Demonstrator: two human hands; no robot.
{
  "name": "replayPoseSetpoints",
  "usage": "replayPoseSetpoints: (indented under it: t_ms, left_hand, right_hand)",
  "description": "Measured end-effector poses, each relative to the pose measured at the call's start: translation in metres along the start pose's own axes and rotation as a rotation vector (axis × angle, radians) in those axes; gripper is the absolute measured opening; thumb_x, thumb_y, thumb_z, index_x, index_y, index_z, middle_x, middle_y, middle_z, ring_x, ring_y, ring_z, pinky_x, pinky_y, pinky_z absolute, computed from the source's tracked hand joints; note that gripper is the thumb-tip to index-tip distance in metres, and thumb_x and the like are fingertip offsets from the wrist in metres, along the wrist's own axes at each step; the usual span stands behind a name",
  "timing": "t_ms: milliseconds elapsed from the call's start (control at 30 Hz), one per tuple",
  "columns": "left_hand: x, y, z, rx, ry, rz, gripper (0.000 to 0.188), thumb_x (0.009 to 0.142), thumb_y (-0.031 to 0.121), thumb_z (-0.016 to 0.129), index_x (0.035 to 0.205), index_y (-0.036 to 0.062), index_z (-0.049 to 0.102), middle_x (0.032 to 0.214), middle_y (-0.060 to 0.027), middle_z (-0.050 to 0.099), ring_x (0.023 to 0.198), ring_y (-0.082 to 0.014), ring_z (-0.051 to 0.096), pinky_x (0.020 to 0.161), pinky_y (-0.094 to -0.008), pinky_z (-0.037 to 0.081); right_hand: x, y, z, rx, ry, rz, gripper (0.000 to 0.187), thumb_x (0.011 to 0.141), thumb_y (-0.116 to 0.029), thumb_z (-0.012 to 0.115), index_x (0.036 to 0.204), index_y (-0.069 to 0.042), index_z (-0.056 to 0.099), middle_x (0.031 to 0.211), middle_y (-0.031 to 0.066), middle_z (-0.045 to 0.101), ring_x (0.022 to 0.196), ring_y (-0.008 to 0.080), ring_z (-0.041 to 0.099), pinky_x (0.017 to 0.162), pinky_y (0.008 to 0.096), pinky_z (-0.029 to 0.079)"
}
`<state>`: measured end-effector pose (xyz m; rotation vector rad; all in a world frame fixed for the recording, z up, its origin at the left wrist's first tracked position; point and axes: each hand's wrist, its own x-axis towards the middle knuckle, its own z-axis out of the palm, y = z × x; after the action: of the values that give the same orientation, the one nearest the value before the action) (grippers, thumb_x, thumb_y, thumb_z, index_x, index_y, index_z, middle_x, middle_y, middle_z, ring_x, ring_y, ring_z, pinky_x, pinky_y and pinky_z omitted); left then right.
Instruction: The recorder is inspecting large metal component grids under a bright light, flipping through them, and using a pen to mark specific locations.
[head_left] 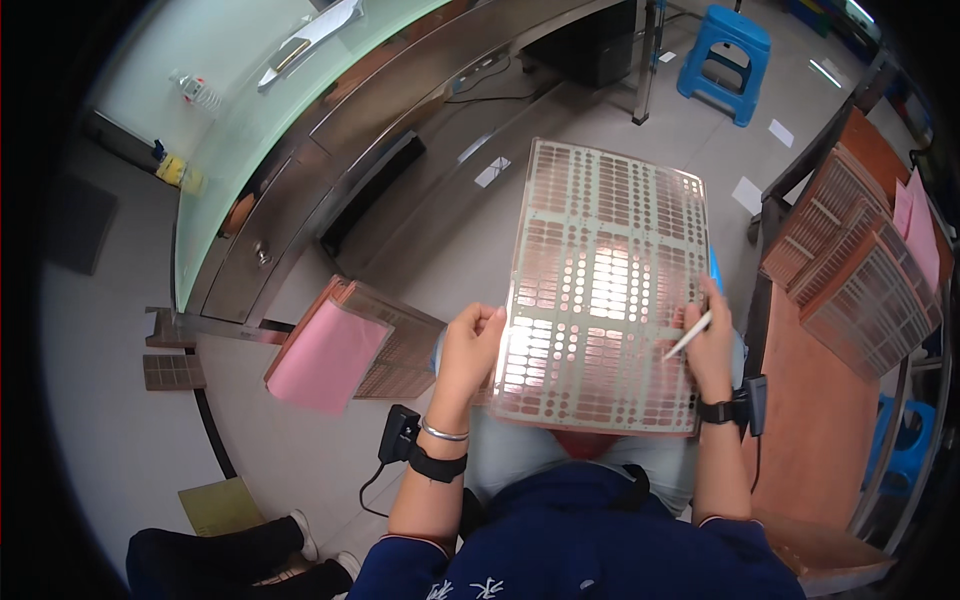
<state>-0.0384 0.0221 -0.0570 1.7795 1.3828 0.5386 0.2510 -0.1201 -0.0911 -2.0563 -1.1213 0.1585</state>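
Observation:
A large circuit board panel (610, 350) leans over my lap, pale green with rows of shiny copper pads. My left hand (472, 345) grips its left edge, the thumb near the front face and the other fingers partly hidden. At the opposite edge, my right hand (710, 345) has its fingers along the panel's side. A slim white pen-like stick (688, 336) is held in that hand, its tip slanting down toward the panel face. Each wrist wears a black strap with a small dark device.
Left of my knees stands a batch of panels with a pink sheet (330, 350). More copper panels (870, 290) and pink paper rest on a brown bench (800, 400) at right. A glass-topped desk (250, 130) curves along the far left. A blue stool (727, 65) stands beyond. Another person's legs (220, 560) show lower left.

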Motion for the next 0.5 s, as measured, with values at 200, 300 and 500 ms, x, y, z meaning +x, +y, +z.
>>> replayPoseSetpoints:
  t_ms: [200,300,500]
  left_hand:
    - [-0.016,0.026,0.02,-1.194,-0.307,-0.321,0.031,0.097,0.027,0.051,0.112,0.0006,0.051,0.096,-0.0058,0.064,0.082,-0.0095,0.061,0.071,-0.0222,0.049]
    - [-0.016,0.027,0.029,-0.855,-0.229,-0.104,0.03,0.096,0.024,0.053,0.114,-0.0002,0.052,0.105,-0.0083,0.063,0.09,-0.0105,0.061,0.08,-0.0242,0.049]
    - [-0.017,0.025,0.022,-0.938,-0.229,-0.081,0.026,0.095,0.019,0.056,0.111,-0.0005,0.053,0.103,-0.008,0.064,0.088,-0.0097,0.061,0.078,-0.024,0.05]
  right_hand:
    - [0.015,0.017,-0.045,1.04,-0.139,0.419,0.044,0.097,-0.016,0.048,0.134,0.004,0.038,0.129,0.0176,0.052,0.112,0.0189,0.054,0.095,0.0299,0.043]
    - [0.015,0.01,-0.055,1.141,-0.135,0.418,0.044,0.096,-0.015,0.048,0.135,0.003,0.037,0.127,0.0185,0.053,0.112,0.0197,0.055,0.095,0.0308,0.044]
    - [0.018,0.008,-0.068,1.262,-0.084,0.404,0.044,0.096,-0.012,0.046,0.137,0.001,0.036,0.129,0.0218,0.05,0.114,0.0224,0.053,0.096,0.0323,0.045]
